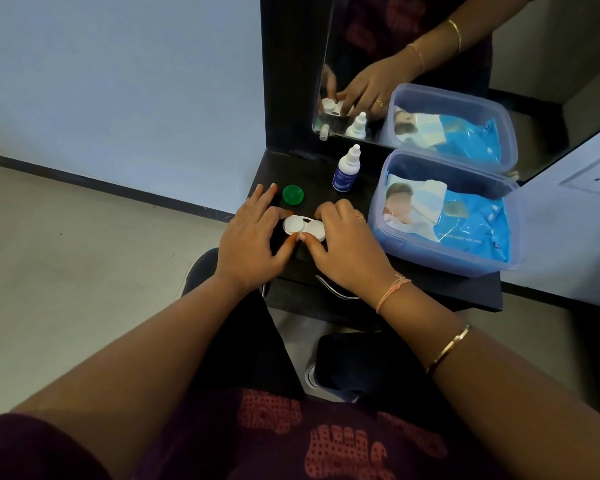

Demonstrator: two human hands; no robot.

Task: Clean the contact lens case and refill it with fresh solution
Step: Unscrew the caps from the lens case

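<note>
A white contact lens case (302,227) lies flat on the black shelf (378,282), between my two hands. My left hand (253,244) steadies its left end with thumb and forefinger. My right hand (343,244) grips the right well, where a white cap sits under the fingers. A loose green cap (293,194) lies on the shelf just behind the case. Farther back, a small white solution bottle (347,169) with a blue label stands upright and capped.
A clear plastic tub (440,251) holding a blue wet-wipe pack sits at the right of the shelf. A mirror (465,46) stands at the back and reflects the hands, bottle and tub. The shelf's left edge drops to the floor.
</note>
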